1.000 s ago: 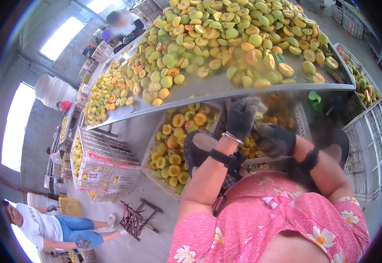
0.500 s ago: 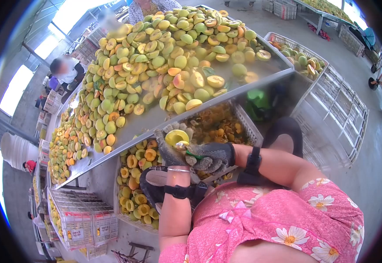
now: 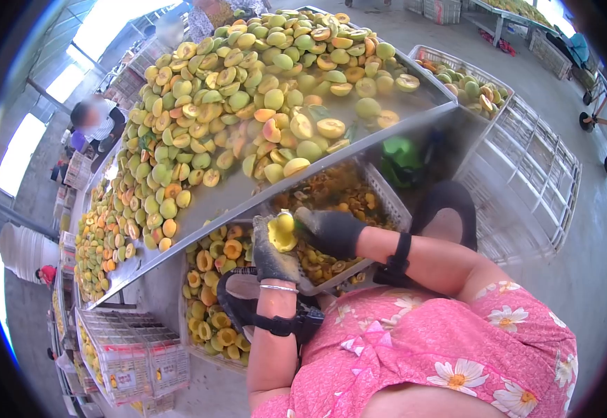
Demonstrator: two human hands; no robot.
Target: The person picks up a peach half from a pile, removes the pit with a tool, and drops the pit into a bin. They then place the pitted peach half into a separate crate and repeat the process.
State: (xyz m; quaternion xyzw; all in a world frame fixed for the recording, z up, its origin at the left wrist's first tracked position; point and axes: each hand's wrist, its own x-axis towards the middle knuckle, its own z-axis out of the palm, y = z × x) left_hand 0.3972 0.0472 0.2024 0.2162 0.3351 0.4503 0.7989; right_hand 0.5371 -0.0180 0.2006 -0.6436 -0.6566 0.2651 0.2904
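Note:
My left hand (image 3: 274,259), in a grey glove, is closed round a hollowed yellow-green fruit half (image 3: 282,237) above the crates. Just to its right, my gloved right hand (image 3: 330,231) is closed with its fingertips near the fruit; what it grips is hidden. Behind both hands, halved yellow, green and orange fruit (image 3: 237,101) is heaped on a metal table (image 3: 202,202). A crate of scraps and pits (image 3: 387,191) lies beneath my right hand. Hollowed fruit halves (image 3: 221,320) fill the crate left of my left forearm.
The table's metal edge (image 3: 275,194) runs diagonally just beyond my hands. Stacked white crates (image 3: 122,355) stand at lower left. An empty crate (image 3: 526,174) and a fruit-filled crate (image 3: 467,87) are on the right. Another person (image 3: 98,118) sits at upper left.
My hands have moved slightly apart, and the fruit half has turned. The green tool handle that showed in my right hand is now out of sight. The whole view has shifted slightly.

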